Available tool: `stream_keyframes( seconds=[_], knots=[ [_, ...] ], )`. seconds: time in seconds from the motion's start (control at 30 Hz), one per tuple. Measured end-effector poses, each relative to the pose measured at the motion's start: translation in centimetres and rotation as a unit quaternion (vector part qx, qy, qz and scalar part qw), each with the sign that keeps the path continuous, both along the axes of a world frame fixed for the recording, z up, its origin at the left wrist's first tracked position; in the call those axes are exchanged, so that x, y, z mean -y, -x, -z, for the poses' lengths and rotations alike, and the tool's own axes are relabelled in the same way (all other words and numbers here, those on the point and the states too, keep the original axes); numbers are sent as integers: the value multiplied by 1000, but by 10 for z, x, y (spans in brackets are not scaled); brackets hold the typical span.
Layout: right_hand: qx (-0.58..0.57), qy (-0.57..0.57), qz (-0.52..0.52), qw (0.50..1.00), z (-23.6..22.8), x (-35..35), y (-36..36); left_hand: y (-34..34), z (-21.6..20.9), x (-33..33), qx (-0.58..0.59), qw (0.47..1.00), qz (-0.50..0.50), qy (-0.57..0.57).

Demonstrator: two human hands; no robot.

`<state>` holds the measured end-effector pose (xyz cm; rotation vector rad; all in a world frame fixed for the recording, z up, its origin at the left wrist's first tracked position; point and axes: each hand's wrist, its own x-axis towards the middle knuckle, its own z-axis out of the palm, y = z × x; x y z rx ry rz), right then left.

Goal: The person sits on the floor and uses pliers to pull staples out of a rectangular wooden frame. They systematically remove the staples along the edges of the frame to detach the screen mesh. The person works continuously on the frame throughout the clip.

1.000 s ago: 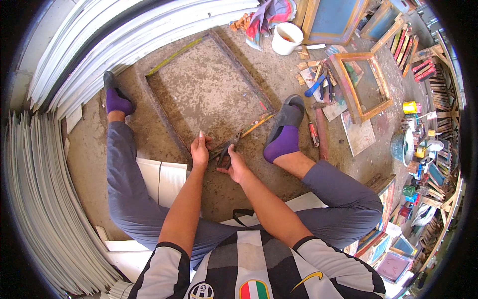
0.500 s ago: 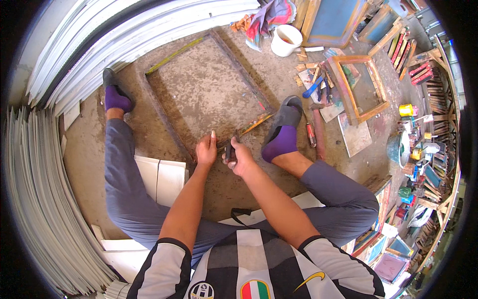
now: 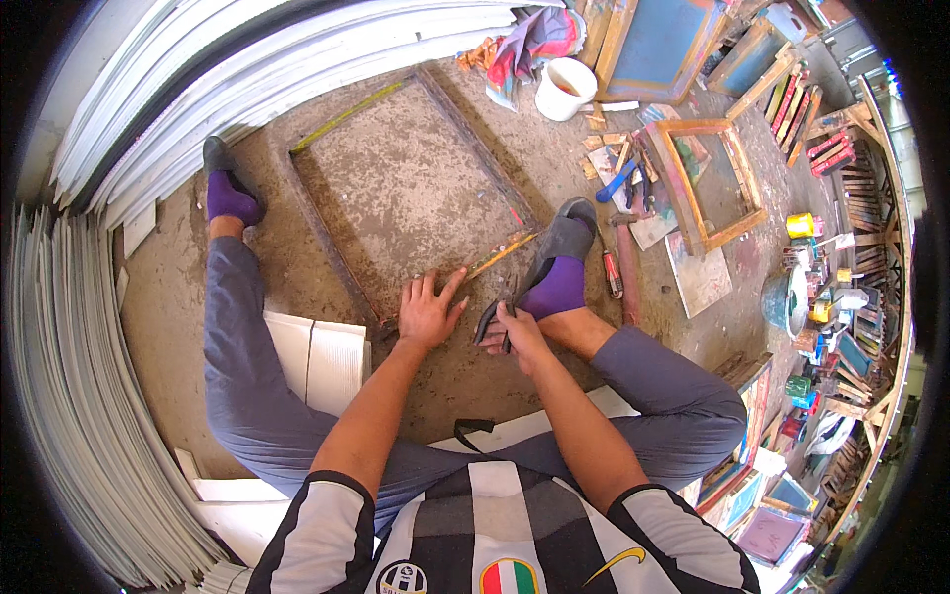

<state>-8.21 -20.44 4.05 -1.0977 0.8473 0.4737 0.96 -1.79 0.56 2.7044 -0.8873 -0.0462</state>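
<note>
A stained, gritty concrete floor (image 3: 168, 337) spreads beneath you in a crowded workshop, walled at upper left by stacked white sheets (image 3: 247, 109) and at left by greyish sheets (image 3: 89, 396) packed on edge. Your grey-trousered legs (image 3: 262, 346) splay on either side of a big, dark wooden frame (image 3: 479, 151), which lies flat on the floor before you, one corner just beside your right shoe (image 3: 566, 243). A smaller, paint-stained frame (image 3: 727, 231) rests farther right, near a hammer (image 3: 626, 262) and a red-and-black handled tool (image 3: 613, 275).

Your left hand (image 3: 426, 313) reaches palm down over the big frame's near side, fingers spread, the index finger's tip at the bar's yellow-streaked stretch. Your right hand (image 3: 520, 335), held apart from the left and near your right shoe, has its fingers curled around a dark two-handled tool (image 3: 486, 322); its working end is hard to make out.

At right, a round blue-grey basin (image 3: 774, 302) sits among paint pots, its contents unclear. A white bucket (image 3: 556, 102) beyond the frame holds something brownish at the bottom. Near the basin stands a small yellow pot (image 3: 801, 226).
</note>
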Motion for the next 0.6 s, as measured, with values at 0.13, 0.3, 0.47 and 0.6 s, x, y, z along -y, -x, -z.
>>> stream_keyframes(
  seconds=[0.13,0.3,0.47,0.6],
  knots=[
    [16,16,-3,1000,-2,-7,-3,4,3,5,-9,1000,-10,-20],
    [29,19,-19,999,4,-4,-5,5,0,6,-35,999,-5,-35],
    [23,36,-94,995,11,-2,-5,6,0,2,-36,998,12,-56],
    [24,37,-103,994,12,2,-9,7,-3,5,-37,997,5,-65]
  ],
)
